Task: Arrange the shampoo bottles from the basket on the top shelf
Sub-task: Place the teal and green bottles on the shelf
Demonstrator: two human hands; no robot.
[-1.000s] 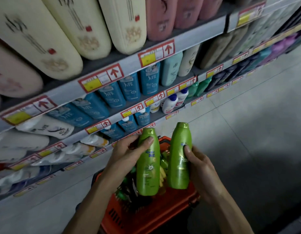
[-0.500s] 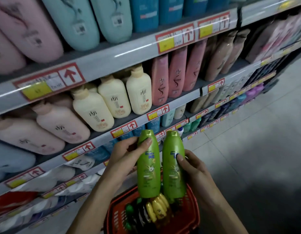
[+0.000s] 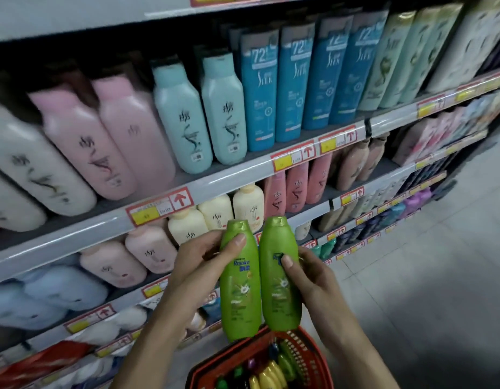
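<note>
Two green shampoo bottles stand upright side by side in front of the shelves. My left hand (image 3: 199, 265) grips the left green bottle (image 3: 239, 301) with the thumb across its upper front. My right hand (image 3: 313, 279) grips the right green bottle (image 3: 279, 299), thumb on its label. Both bottles hang just above the red basket (image 3: 313, 357) at the bottom, which holds several green and yellow bottles. The top shelf (image 3: 75, 15) shows only as a grey edge along the upper border.
Shelf rows fill the left and centre: white, pink, teal and blue bottles (image 3: 260, 94) on the upper row, cream and pink ones (image 3: 249, 203) below. Price tags with red arrows (image 3: 162, 206) line the shelf edges. Grey tiled floor (image 3: 425, 276) lies to the right.
Both hands have lifted the two green bottles up out of the basket, and my view has tilted upward, bringing higher shelf rows into sight.
</note>
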